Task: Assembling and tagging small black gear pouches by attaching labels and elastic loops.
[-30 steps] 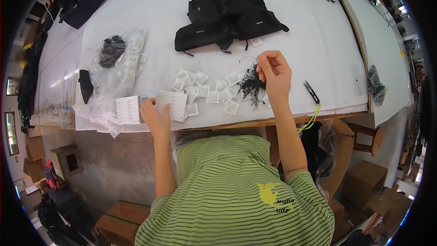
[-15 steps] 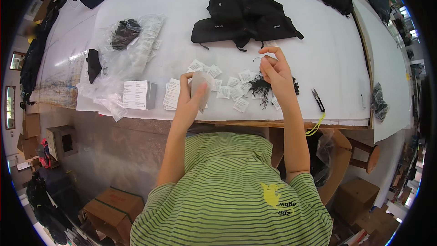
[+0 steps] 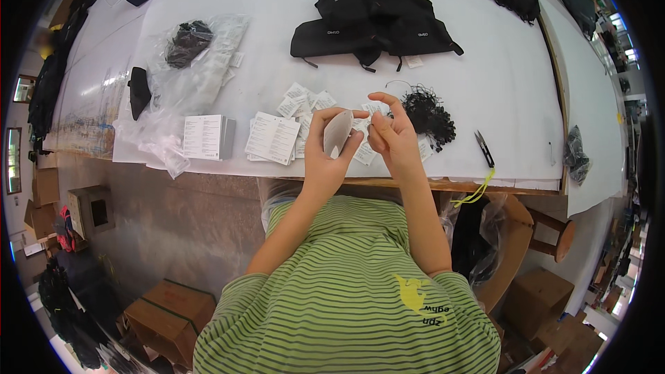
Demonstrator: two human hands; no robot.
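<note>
In the head view, a pale, thin card (image 3: 337,133) is held in the left hand (image 3: 324,159), bowed between thumb and fingers above the near edge of the white-covered table (image 3: 270,48). The right hand (image 3: 395,140) is brought up just beside it, thumb and fingers drawn close together; whether a fine cord is pinched there cannot be told at this size. The card is best steadied by its edges, with only a light squeeze, so that the stock is not creased, and fingertips should be kept in line with its rim.

Matte black cords (image 3: 429,112) are heaped in a wiry tangle beyond the right hand. Flat, crisp printed cards (image 3: 272,137) are fanned to the left, beside small white labels (image 3: 296,100). Soft black fabric pouches (image 3: 405,17) are piled farther off, and crinkled clear plastic (image 3: 163,149) is spread at the left.
</note>
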